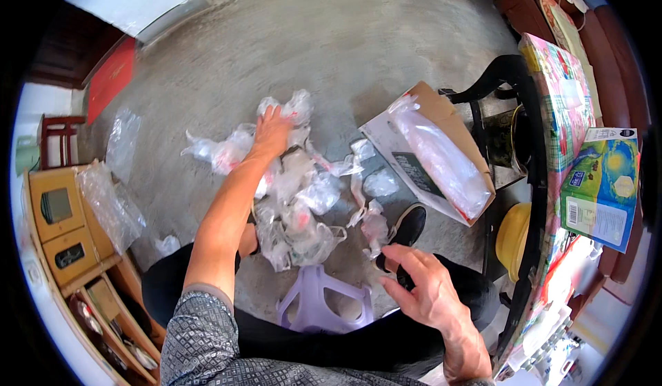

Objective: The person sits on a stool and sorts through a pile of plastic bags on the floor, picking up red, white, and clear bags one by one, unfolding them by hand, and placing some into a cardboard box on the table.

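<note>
A loose pile of crumpled clear plastic bags [295,179], some with red print, lies on the concrete floor between my feet. My left hand [274,130] reaches to the far edge of the pile and rests on a crumpled bag [300,106]; whether its fingers grip the plastic is hidden. My right hand [421,288] hovers above my right knee with thumb and fingers apart, holding nothing. A small crumpled bag [375,225] lies beside my right shoe. Just in front of me is a light purple plastic stool [326,303].
At the right, a cardboard box [432,189] carries a long plastic-wrapped bundle [445,153]. Beyond it stands a table with a patterned cloth [558,107], a yellow basin [514,241] below. A wooden cabinet [64,220] and loose plastic sheets [111,205] are at the left.
</note>
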{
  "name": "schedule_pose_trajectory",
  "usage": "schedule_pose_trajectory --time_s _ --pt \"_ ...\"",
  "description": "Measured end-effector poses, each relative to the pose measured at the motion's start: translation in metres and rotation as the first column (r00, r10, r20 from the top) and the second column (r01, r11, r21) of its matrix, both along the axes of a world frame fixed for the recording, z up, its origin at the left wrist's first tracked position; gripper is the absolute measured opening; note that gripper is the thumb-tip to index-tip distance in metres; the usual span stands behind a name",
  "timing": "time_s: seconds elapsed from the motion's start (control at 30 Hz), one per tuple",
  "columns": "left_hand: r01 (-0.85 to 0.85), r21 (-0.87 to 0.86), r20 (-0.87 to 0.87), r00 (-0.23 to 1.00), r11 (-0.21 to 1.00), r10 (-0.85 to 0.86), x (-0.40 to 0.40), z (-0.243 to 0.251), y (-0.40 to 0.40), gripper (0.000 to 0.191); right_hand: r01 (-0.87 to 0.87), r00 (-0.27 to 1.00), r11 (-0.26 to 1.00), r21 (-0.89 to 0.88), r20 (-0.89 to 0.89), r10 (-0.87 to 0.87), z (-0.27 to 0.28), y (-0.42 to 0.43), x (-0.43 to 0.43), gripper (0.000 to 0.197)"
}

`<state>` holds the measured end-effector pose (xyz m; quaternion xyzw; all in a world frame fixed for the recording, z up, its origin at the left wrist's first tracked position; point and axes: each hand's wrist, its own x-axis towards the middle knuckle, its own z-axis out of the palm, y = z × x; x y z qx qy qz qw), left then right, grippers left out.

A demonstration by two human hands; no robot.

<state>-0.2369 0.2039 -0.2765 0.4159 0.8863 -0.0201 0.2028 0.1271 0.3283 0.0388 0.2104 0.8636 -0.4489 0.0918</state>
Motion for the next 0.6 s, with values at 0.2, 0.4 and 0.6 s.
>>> schedule_pose_trajectory --time_s 0.2,0.4,0.6 --pt "0.053 0.418 -0.036 0.998 0.907 -0.042 -0.029 -0.031 -0.015 0.041 -0.050 0.995 0.998 0.034 -0.088 0.053 -0.008 0.010 0.002 0.043" --pt "-0.759 0.558 0.696 0.648 0.337 0.308 -0.019 0.060 -0.009 0.035 0.000 0.998 1.000 0.010 -0.069 0.000 -0.004 0.005 0.013 0.042" --pt "-0.803 0.530 0.819 0.568 0.271 0.083 0.083 0.167 -0.009 0.064 0.198 0.965 0.979 -0.041 -0.168 -0.202 -0.022 -0.003 0.018 0.057"
